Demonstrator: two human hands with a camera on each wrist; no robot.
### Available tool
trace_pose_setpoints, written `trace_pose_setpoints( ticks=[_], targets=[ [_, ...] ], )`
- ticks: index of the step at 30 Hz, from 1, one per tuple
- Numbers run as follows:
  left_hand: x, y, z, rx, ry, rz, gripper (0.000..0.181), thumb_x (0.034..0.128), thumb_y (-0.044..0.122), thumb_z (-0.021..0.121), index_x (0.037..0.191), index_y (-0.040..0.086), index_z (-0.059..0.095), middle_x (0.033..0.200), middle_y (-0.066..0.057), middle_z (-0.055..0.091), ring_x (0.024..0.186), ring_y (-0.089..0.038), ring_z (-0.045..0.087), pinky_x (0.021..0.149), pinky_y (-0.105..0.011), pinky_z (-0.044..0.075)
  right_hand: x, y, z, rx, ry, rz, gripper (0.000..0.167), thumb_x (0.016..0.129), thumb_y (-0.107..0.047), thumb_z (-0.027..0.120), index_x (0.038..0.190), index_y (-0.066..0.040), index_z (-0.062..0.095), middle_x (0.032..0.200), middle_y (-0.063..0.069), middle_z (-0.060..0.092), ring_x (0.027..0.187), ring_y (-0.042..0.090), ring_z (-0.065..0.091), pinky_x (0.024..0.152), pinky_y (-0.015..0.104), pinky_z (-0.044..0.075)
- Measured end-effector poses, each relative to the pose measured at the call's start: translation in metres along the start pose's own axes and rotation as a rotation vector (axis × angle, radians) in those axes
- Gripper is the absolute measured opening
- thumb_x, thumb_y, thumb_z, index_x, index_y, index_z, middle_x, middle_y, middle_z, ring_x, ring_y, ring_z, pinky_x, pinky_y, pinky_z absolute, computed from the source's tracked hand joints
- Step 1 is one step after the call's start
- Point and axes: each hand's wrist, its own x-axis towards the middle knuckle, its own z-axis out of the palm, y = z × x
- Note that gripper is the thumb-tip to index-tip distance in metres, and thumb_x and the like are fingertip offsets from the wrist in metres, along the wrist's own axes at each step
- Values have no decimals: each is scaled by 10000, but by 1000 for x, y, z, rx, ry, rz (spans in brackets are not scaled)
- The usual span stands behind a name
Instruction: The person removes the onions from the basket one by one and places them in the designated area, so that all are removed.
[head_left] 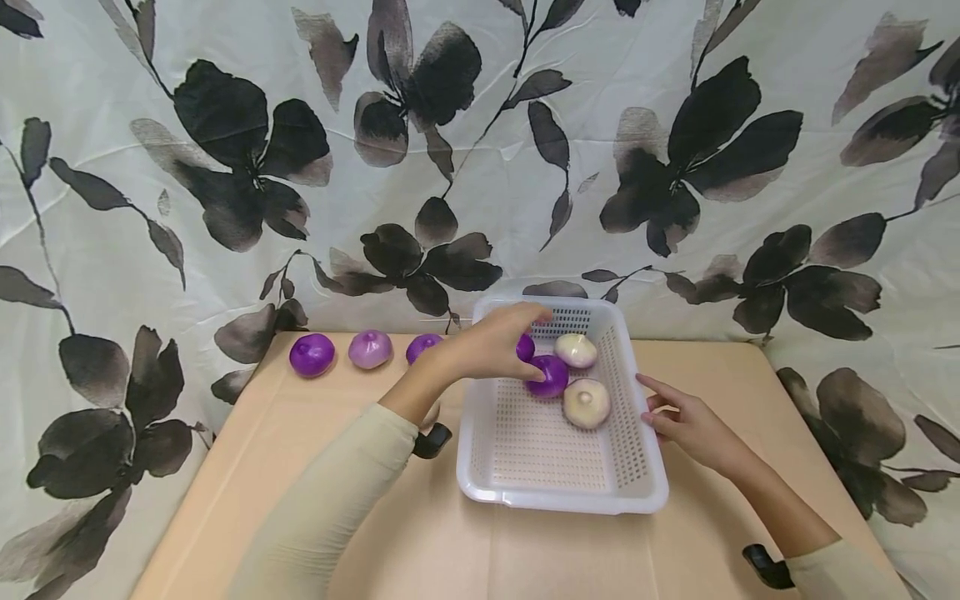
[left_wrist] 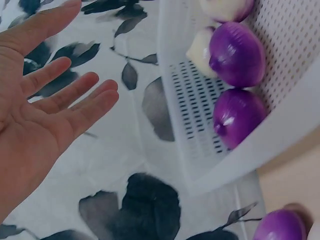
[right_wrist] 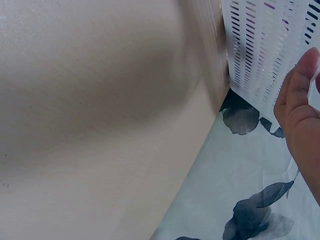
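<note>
A white plastic basket (head_left: 551,497) with perforated walls holds several onions. Inside are a purple onion (head_left: 551,377), another purple onion (left_wrist: 241,117) at the wall, a white onion (head_left: 587,403) and a pale onion with a purple tinge (head_left: 576,351). Over the basket's left side hangs my left hand (head_left: 498,342); in the left wrist view its fingers are spread and hold nothing. My right hand (head_left: 690,425) grips the basket's right rim with thumb and fingers. Part of that grip is cut off in the right wrist view.
Left of the basket, a purple onion (head_left: 312,356), a pinkish-purple onion (head_left: 371,349) and another purple onion (head_left: 422,345) stand in a row along the table's back edge. A pale round thing is mostly hidden by the left wrist. A floral cloth (head_left: 540,208) hangs behind the table (head_left: 570,558).
</note>
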Motion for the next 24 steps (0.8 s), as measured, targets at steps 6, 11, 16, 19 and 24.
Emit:
trace_pose_setpoints(
  ticks=[6,11,16,19,24],
  targets=[
    [21,-4,19,-59,-60,-1,751,795,221,902,1430,57,536,1443,-78,607,1296,-245,608,1098,-342,492,1,0,0,-5,-3,-9,652,1025,-12,588,1582,84,264,1140,270,574,887,69,672,695,291,616],
    [38,-4,39,-58,-110,-22,740,785,223,911,1426,96,563,1422,-66,637,1319,-236,601,1104,-327,479,-1,2,0,-25,2,-5,649,1026,-25,593,1579,85,271,1128,257,583,884,66,677,699,283,618],
    [53,0,60,-27,-177,-33,707,816,203,886,1431,84,558,1439,-106,626,1356,-255,577,1132,-310,456,-2,5,-1,-32,2,10,651,1023,-23,594,1584,68,277,1143,274,573,900,73,681,720,280,623],
    [59,0,72,6,-204,-38,686,840,208,864,1441,85,556,1443,-99,620,1365,-227,561,1148,-287,433,-2,5,1,-31,3,9,650,1023,-22,594,1586,64,279,1150,283,572,906,76,685,725,283,626],
    [65,-1,86,20,-215,-50,692,844,183,855,1460,100,549,1435,-95,624,1359,-206,553,1140,-266,431,-2,6,2,-34,2,1,653,1025,-28,595,1587,65,274,1154,285,571,909,78,688,722,286,627]
  ],
)
